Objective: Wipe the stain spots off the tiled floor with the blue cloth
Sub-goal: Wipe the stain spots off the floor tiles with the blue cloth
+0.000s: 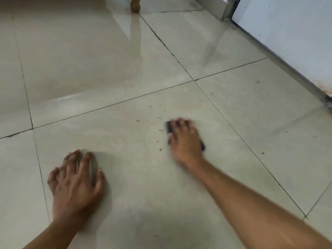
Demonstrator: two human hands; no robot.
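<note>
My right hand [185,139] lies flat on the dark blue cloth [168,127] and presses it to the beige tiled floor [125,137]; it is blurred by motion. Only the cloth's edges show at the fingertips and beside the wrist. Small dark specks [160,150] dot the tile to the left of and beyond that hand. My left hand [75,178] rests on the floor at the lower left with fingers spread and fingertips down, holding nothing.
A turned wooden furniture leg [135,4] stands at the top centre. A white wall [287,33] with a dark, grimy base runs along the right. Dark grout lines [194,80] cross the glossy tiles. More specks [262,153] lie to the right.
</note>
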